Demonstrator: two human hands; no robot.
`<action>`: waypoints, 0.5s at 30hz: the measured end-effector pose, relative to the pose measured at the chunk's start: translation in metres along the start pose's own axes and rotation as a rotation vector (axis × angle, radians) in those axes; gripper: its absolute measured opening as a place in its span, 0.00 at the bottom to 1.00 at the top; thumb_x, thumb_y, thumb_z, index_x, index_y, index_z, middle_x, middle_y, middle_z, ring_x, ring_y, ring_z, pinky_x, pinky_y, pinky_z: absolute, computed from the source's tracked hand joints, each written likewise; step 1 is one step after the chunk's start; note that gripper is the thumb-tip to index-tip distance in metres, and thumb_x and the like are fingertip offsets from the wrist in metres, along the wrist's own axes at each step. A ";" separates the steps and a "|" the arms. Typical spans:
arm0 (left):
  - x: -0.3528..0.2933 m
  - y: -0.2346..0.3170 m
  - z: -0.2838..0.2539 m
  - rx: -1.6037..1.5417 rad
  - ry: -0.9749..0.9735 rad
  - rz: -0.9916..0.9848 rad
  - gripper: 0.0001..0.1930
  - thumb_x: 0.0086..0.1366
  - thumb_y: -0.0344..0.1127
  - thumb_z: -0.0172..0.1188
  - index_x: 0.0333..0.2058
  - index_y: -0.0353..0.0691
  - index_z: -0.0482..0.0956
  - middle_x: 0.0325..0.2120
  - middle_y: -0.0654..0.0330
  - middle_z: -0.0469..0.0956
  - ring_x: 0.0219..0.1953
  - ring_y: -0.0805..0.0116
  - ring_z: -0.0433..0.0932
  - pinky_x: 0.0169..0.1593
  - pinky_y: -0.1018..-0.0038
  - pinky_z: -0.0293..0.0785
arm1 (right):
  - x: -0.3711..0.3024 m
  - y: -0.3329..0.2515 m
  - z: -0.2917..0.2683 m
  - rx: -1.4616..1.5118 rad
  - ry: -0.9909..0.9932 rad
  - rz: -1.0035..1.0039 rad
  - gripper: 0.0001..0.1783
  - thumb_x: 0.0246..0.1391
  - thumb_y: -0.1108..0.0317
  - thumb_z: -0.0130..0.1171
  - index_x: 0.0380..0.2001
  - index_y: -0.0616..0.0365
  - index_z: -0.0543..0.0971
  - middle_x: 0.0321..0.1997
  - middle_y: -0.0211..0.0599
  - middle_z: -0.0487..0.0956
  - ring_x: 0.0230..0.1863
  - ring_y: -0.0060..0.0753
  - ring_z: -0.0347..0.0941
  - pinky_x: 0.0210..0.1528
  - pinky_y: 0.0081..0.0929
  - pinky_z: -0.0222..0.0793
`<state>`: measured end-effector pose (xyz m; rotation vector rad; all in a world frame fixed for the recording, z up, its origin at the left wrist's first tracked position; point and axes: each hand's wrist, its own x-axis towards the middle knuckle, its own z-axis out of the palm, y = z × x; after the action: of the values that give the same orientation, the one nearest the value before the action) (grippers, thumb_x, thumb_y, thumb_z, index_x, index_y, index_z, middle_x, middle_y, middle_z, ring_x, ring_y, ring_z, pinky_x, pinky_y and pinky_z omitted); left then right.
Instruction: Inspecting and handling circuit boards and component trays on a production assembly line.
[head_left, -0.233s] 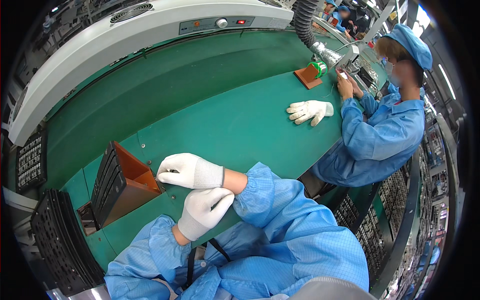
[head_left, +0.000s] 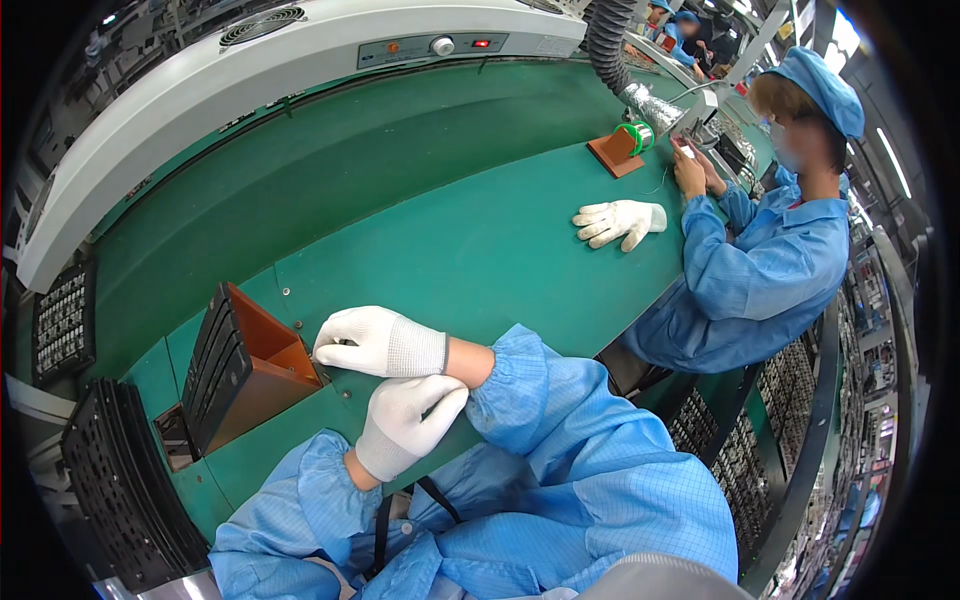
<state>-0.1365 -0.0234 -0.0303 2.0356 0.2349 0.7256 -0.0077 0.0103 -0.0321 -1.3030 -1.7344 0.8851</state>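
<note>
Resting on the green table [head_left: 480, 250], right hand [head_left: 380, 342] touches the brown box [head_left: 262, 370].

White knit glove on the right hand [head_left: 378, 342], white glove on the left hand [head_left: 408, 418], light blue finely checked sleeves [head_left: 560, 400], green bench top [head_left: 470, 250], orange-brown wedge stand [head_left: 262, 352] with black slotted tray [head_left: 215, 365], co-worker's blue cap [head_left: 822, 88], white machine hood [head_left: 300, 70], green solder reel [head_left: 634, 137].
</note>
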 end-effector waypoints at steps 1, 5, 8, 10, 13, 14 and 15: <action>0.000 0.000 0.000 0.000 0.003 -0.002 0.03 0.64 0.28 0.65 0.35 0.36 0.85 0.27 0.54 0.83 0.30 0.57 0.83 0.37 0.67 0.76 | 0.000 0.000 0.000 -0.008 -0.004 0.004 0.19 0.63 0.55 0.56 0.41 0.59 0.85 0.40 0.47 0.84 0.43 0.48 0.81 0.50 0.38 0.77; 0.000 0.000 0.000 0.006 -0.004 -0.004 0.04 0.64 0.28 0.65 0.35 0.36 0.85 0.27 0.54 0.83 0.31 0.57 0.83 0.37 0.67 0.76 | 0.000 -0.001 0.000 -0.031 -0.008 0.007 0.18 0.63 0.55 0.56 0.42 0.59 0.85 0.41 0.47 0.84 0.43 0.48 0.81 0.51 0.38 0.77; 0.000 0.000 0.000 0.012 -0.005 -0.005 0.04 0.64 0.28 0.65 0.36 0.36 0.85 0.28 0.54 0.83 0.31 0.57 0.83 0.37 0.67 0.76 | 0.000 -0.002 -0.001 -0.037 -0.001 -0.004 0.18 0.63 0.55 0.56 0.42 0.59 0.85 0.40 0.47 0.84 0.43 0.48 0.81 0.50 0.39 0.77; 0.000 0.000 0.000 0.016 -0.007 -0.016 0.04 0.64 0.28 0.65 0.36 0.36 0.85 0.28 0.54 0.83 0.31 0.57 0.83 0.37 0.67 0.76 | -0.001 -0.002 -0.001 -0.020 -0.001 -0.004 0.18 0.63 0.55 0.56 0.42 0.59 0.85 0.40 0.47 0.84 0.43 0.48 0.81 0.50 0.39 0.77; 0.000 0.001 0.000 0.015 -0.005 -0.017 0.04 0.64 0.28 0.66 0.36 0.36 0.85 0.28 0.54 0.83 0.31 0.56 0.83 0.37 0.67 0.76 | -0.001 -0.002 -0.001 -0.016 0.004 -0.011 0.18 0.63 0.55 0.56 0.41 0.59 0.85 0.40 0.47 0.84 0.42 0.48 0.81 0.50 0.39 0.77; 0.000 0.001 0.000 0.012 -0.006 -0.014 0.04 0.64 0.28 0.66 0.36 0.36 0.85 0.28 0.54 0.83 0.31 0.56 0.83 0.37 0.67 0.76 | -0.001 -0.002 -0.001 -0.031 0.008 -0.015 0.18 0.62 0.55 0.56 0.41 0.59 0.85 0.39 0.47 0.84 0.42 0.48 0.81 0.50 0.38 0.77; 0.000 0.001 0.000 0.014 0.002 -0.005 0.04 0.63 0.28 0.66 0.36 0.36 0.85 0.28 0.53 0.83 0.31 0.56 0.83 0.37 0.67 0.76 | 0.000 -0.002 -0.001 -0.013 0.005 -0.011 0.18 0.62 0.55 0.56 0.41 0.59 0.85 0.39 0.47 0.84 0.42 0.48 0.81 0.50 0.38 0.77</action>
<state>-0.1370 -0.0238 -0.0292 2.0470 0.2462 0.7245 -0.0079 0.0095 -0.0299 -1.3018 -1.7444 0.8652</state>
